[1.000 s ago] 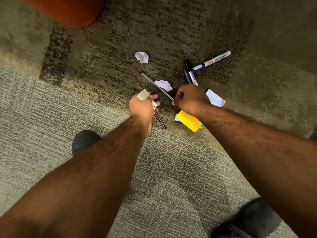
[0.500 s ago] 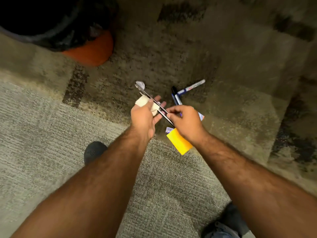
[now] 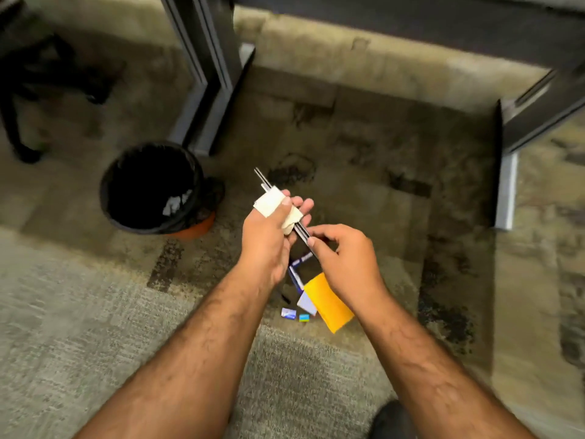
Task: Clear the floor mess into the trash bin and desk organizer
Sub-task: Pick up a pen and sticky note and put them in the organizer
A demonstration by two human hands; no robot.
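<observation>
Black bin (image 3: 152, 188); yellow pad (image 3: 329, 302); mottled olive carpet (image 3: 380, 147).

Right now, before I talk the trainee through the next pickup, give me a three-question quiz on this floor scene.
1. True or false: the trash bin already has something pale inside it.
2. Which hand presses the crumpled paper against the pens?
A. left hand
B. right hand
C. neither
3. Fill in: the right hand pinches the near end of the ____.

Key:
1. True; a pale scrap lies on the black liner.
2. A; the left thumb pins the paper over the pens.
3. pens; the yellow pad lies on the carpet below the hands.
</observation>
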